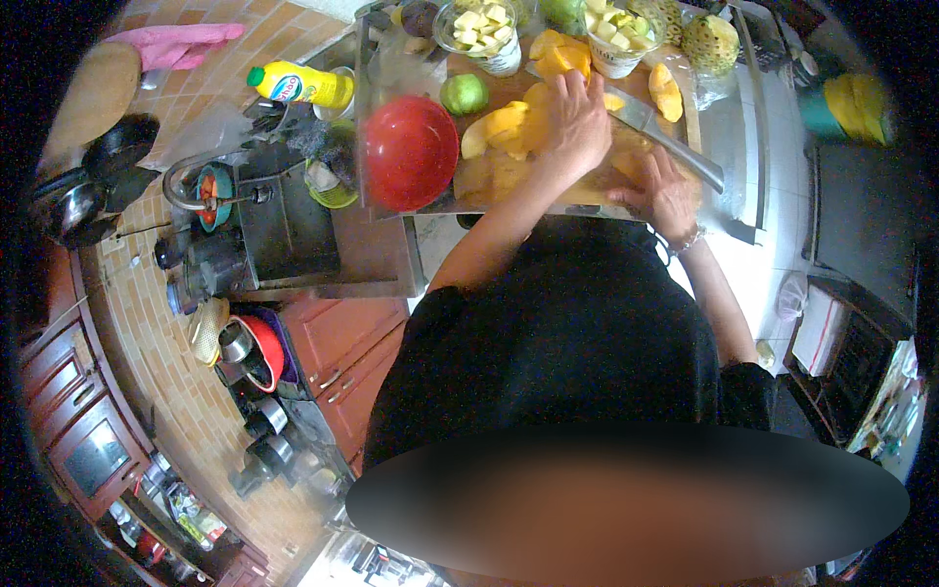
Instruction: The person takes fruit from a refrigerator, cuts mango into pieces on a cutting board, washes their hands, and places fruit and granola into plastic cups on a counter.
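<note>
My left hand (pixel 583 125) reaches across a wooden cutting board (pixel 506 183), its fingertips at peeled yellow mango pieces (pixel 561 57) piled near the back. Whether it grips one is hidden by the fingers. My right hand (pixel 666 194) rests low at the board's right side, thumb and fingers spread. Just beyond it lies a knife (pixel 678 150), handle towards the lower right and blade partly behind my left hand. More mango slices (pixel 506 130) lie left of my left hand. Another mango piece (pixel 666 92) sits at the right. Two clear cups (pixel 495 51) (pixel 620 40) hold pale fruit cubes.
A red bowl (pixel 412 152) and a green round fruit (pixel 464 94) stand left of the slices. Farther left are a sink (pixel 290 227) with a curved faucet (pixel 176 183) and a yellow bottle (pixel 308 84). A spiky-skinned fruit (pixel 710 44) sits at the back right.
</note>
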### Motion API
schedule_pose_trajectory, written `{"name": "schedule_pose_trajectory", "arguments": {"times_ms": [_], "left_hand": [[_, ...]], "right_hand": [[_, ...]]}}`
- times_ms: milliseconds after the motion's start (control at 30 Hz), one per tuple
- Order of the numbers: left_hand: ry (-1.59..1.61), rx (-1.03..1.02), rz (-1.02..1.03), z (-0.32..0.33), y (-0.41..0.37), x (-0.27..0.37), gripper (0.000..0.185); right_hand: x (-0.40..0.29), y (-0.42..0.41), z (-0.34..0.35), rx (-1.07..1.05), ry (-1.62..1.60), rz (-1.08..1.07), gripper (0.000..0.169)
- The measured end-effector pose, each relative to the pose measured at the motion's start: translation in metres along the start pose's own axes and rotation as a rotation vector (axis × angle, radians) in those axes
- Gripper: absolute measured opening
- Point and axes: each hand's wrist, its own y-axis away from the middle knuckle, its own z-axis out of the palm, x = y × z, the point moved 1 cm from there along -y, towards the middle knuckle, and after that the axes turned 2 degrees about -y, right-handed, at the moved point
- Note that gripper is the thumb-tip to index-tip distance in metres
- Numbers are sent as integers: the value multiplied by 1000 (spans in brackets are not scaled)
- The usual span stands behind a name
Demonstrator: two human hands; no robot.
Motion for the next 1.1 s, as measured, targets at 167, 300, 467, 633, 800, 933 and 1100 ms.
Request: {"name": "schedule_pose_trajectory", "arguments": {"times_ms": [167,300,467,633,800,933,1100], "left_hand": [[213,-32,21,-25,17,15,34],[366,-181,103,-2,52,24,25],[395,-119,9,19,67,30,32],[438,-46,-9,34,77,27,32],[386,7,38,27,75,31,30],[372,27,2,32,77,29,26],[322,21,62,27,74,29,25]], "right_hand": [[37,-9,-32,-74,171,80,34],[44,-29,-28,-252,142,-48,42],[49,-21,-37,-379,137,96,39],[41,19,-84,-530,28,302,14],[30,64,-95,-319,-58,339,11],[24,78,-94,-418,180,269,10],[15,79,-85,-428,282,181,6]]}}
